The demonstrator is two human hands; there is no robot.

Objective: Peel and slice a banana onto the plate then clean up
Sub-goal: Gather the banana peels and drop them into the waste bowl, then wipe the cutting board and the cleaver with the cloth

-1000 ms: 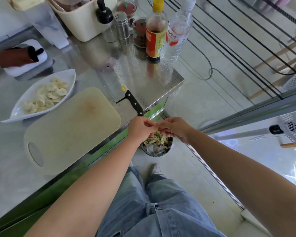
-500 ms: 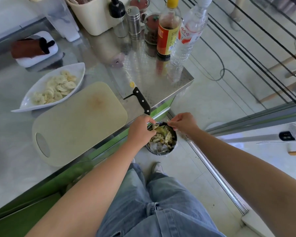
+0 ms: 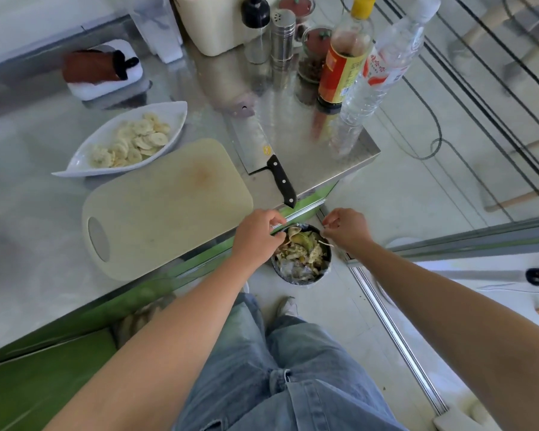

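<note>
Our left hand [image 3: 259, 234] and right hand [image 3: 346, 229] hover over the floor bin [image 3: 296, 279] where the limp peel [image 3: 305, 241] lies, fingers curled, pinching something or nothing we cannot tell; beyond, on the bench [image 3: 44, 213], banana slices [image 3: 134, 141], likely soft and slippery, fill the plate [image 3: 75, 164], best lifted by its rim.

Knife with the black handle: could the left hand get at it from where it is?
Probably yes. The knife lies at the table edge, handle pointing toward the left hand, which is just short of it. Nothing lies between them, though its curled fingers may be holding something.
</note>
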